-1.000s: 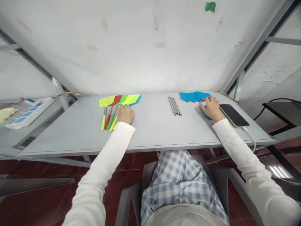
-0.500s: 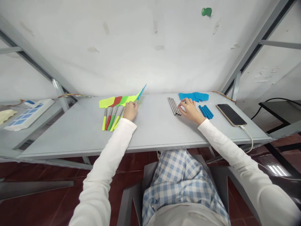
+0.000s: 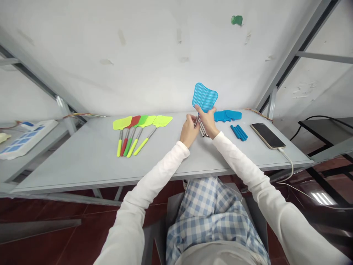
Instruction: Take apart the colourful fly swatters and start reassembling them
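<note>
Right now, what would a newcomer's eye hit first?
The blue swatter, held up centrally by left hand and right hand before the white wall. Next, the yellow, red and green swatters on the table's left half; then the dark phone toward its right end.

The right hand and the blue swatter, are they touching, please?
Touching: the head view shows the right hand gripping the blue swatter at the mesh's base.

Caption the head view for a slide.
Left hand and right hand hold a blue swatter, five others lying to the left.
</note>
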Tool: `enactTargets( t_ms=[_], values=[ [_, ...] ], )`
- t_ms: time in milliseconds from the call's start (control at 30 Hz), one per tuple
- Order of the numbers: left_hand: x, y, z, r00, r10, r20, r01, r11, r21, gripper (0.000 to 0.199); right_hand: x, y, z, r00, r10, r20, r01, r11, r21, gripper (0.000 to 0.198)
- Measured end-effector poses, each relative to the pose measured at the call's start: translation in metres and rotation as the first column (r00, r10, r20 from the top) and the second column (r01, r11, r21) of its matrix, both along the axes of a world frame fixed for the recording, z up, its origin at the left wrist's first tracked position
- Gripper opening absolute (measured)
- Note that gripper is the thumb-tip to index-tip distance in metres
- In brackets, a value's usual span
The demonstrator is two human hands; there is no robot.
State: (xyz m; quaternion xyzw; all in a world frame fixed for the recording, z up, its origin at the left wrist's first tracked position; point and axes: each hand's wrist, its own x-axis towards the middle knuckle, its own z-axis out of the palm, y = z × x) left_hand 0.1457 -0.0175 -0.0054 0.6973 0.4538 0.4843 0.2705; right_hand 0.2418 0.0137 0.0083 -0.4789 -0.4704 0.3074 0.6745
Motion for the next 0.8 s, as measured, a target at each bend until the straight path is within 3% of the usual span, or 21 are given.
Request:
enactTargets(
  t_ms=[133,233,400,567,700,800],
  values=[
    [0.003,0.008,-0.006,1.000,0.011,0.017,-0.010,0.999,-0.044,0.022,0.011,0.004,-0.006,0.991,-0.074,0.107,0.071,0.997,0.028,0.107],
    [0.008,0.017,-0.012,0.998,-0.026,0.059,0.030,0.996,-0.078,0.018,0.016,0.011,-0.012,0.972,-0.124,0.200,0.118,0.992,0.042,0.110],
    [0.021,0.035,-0.019,0.984,-0.021,0.179,0.060,0.975,-0.212,0.008,0.022,0.030,-0.021,0.977,-0.109,0.182,0.109,0.994,0.006,0.089],
    [0.029,0.054,-0.022,0.911,-0.020,0.412,0.230,0.854,-0.467,0.009,0.028,0.045,-0.025,1.000,-0.015,-0.004,0.014,0.987,-0.161,0.067],
    [0.029,0.061,-0.025,0.830,-0.013,0.558,0.370,0.762,-0.532,0.008,0.032,0.052,-0.030,0.989,0.055,0.140,-0.022,0.973,-0.231,0.032],
    [0.029,0.060,-0.028,0.806,-0.026,0.592,0.414,0.740,-0.531,0.011,0.032,0.051,-0.035,0.966,0.065,0.252,-0.009,0.976,-0.218,0.026]
  ],
)
